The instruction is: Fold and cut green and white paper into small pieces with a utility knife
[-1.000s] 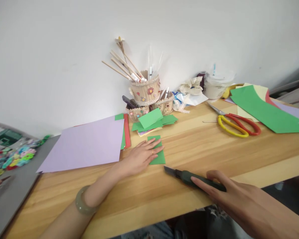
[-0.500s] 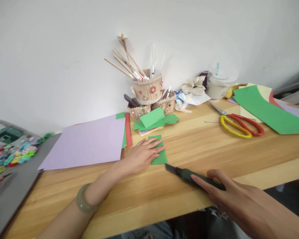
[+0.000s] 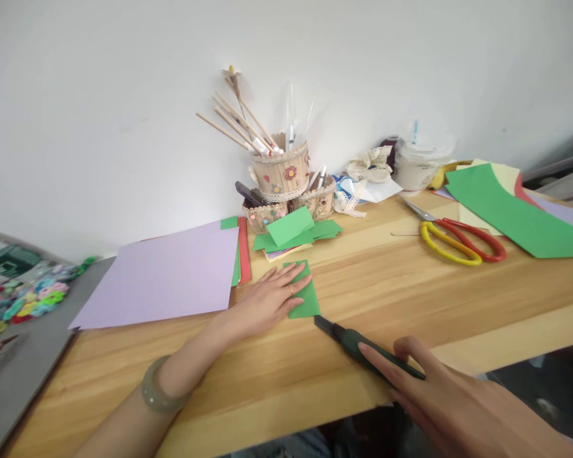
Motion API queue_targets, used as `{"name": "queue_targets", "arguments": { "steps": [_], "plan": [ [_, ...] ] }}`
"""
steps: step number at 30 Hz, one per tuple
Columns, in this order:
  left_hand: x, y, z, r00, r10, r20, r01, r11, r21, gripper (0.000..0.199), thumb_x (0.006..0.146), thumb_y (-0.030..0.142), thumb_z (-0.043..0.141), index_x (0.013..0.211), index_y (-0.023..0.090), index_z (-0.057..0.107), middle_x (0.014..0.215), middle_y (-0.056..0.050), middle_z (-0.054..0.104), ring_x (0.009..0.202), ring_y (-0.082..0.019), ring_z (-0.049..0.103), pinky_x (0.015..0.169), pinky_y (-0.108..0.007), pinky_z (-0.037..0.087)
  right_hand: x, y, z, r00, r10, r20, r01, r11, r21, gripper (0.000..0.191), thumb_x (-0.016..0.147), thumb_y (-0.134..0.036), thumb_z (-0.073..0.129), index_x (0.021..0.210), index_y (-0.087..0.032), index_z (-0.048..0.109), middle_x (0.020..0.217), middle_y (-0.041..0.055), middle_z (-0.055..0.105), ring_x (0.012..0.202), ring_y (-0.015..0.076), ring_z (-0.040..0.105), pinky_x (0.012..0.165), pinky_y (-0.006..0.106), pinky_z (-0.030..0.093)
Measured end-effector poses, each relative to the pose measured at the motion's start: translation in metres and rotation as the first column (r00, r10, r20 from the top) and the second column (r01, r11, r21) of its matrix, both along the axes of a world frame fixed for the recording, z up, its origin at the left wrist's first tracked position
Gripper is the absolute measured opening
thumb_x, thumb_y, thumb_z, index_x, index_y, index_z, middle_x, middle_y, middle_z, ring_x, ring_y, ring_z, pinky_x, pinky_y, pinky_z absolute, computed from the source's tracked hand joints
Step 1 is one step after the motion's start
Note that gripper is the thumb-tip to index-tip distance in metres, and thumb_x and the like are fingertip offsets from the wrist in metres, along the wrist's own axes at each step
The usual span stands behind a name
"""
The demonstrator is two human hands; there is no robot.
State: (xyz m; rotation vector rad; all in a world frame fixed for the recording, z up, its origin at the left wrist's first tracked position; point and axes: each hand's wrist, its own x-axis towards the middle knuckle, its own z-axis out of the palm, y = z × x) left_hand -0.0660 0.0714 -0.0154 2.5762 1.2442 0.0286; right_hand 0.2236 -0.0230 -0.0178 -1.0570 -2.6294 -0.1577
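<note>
A small green paper piece (image 3: 308, 301) lies on the wooden table, with my left hand (image 3: 272, 299) flat over its left part, fingers spread. My right hand (image 3: 439, 388) grips a dark green utility knife (image 3: 358, 345), its index finger stretched along the handle. The knife's blade points left, its tip at the lower right corner of the green piece. Just behind that piece, small cut green papers (image 3: 291, 226) lie loosely piled over pieces of other colours.
Purple sheets (image 3: 167, 273) lie at the left. Decorated pen holders (image 3: 281, 175) stand against the wall. Scissors (image 3: 453, 238) with yellow and red handles lie at the right, beside large green paper (image 3: 510, 213). A plastic cup (image 3: 417, 165) stands behind them.
My left hand's fingers have drawn slightly left on the green piece. My right hand and the knife have shifted slightly left and down in view.
</note>
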Motion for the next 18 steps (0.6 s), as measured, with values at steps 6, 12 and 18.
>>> {"name": "queue_targets", "arguments": {
  "steps": [6, 12, 18],
  "plan": [
    [-0.0013, 0.0011, -0.0026, 1.000, 0.003, 0.030, -0.004, 1.000, 0.031, 0.046, 0.102, 0.041, 0.034, 0.144, 0.023, 0.038, 0.157, -0.008, 0.016, 0.145, -0.022, 0.011, 0.117, -0.045, 0.021, 0.0031, -0.0026, -0.0059, 0.999, -0.036, 0.015, 0.037, 0.996, -0.077, 0.073, 0.070, -0.001, 0.039, 0.139, -0.023, 0.038, 0.091, 0.0066, 0.062, 0.032, 0.0097, 0.047, 0.032, 0.024, 0.041],
    [-0.0007, 0.0001, 0.0007, 1.000, 0.010, 0.012, -0.010, 1.000, 0.007, 0.047, 0.102, 0.040, 0.034, 0.145, 0.022, 0.038, 0.157, -0.010, 0.015, 0.146, -0.023, 0.009, 0.117, -0.047, 0.017, -0.0026, -0.0007, -0.0034, 0.998, -0.047, 0.032, 0.047, 0.999, -0.023, 0.068, 0.073, -0.001, 0.036, 0.139, -0.020, 0.038, 0.097, 0.0085, 0.062, 0.039, 0.0099, 0.054, 0.037, 0.023, 0.044],
    [0.0004, 0.0003, 0.0024, 1.000, 0.017, -0.017, -0.017, 1.000, 0.019, 0.046, 0.101, 0.040, 0.037, 0.144, 0.023, 0.039, 0.157, -0.009, 0.018, 0.146, -0.026, 0.004, 0.117, -0.050, 0.014, -0.0043, 0.0063, -0.0029, 0.994, -0.053, 0.090, 0.054, 0.998, -0.012, 0.069, 0.074, -0.003, 0.038, 0.140, -0.019, 0.039, 0.099, 0.0076, 0.059, 0.039, 0.0109, 0.057, 0.036, 0.025, 0.045]
  ]
}}
